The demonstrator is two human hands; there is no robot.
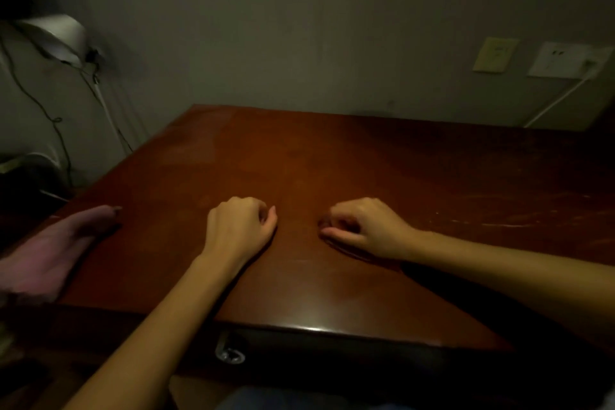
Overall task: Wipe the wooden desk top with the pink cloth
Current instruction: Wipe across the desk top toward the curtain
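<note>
Where the wooden desk top (332, 160) fills the middle of the view, dimly lit and reddish-brown, with pale scuff streaks toward its right side, the items stand as follows.

Left hand (239, 226): rests on the desk near centre, back of the hand up. The forearm comes in from the near left across the desk's near edge. Fingers loosely curled under, thumb lying beside the forefinger; grasping nothing.

Right hand (366, 230): rests on the desk just right of centre, apart from the left hand. The forearm enters from the right, low over the wood. Fingers loosely curled toward the palm, thumb stretched leftward on the surface; grasping nothing.

Pink cloth (56, 253): rumpled, at the desk's near left corner, partly over the left edge. It lies well left of the left hand, and neither hand touches it.

Yellowish wall plate (496, 55): far wall, right side.

White socket plate (559, 60): just right of the yellowish one, with a plug inserted; a white cable (559, 100) slants down behind the desk's far edge.

White rounded object (56, 36): far left, blurred, with dark wires hanging below it; its kind cannot be told.

Metal fitting (229, 351): under the desk's near edge.
</note>
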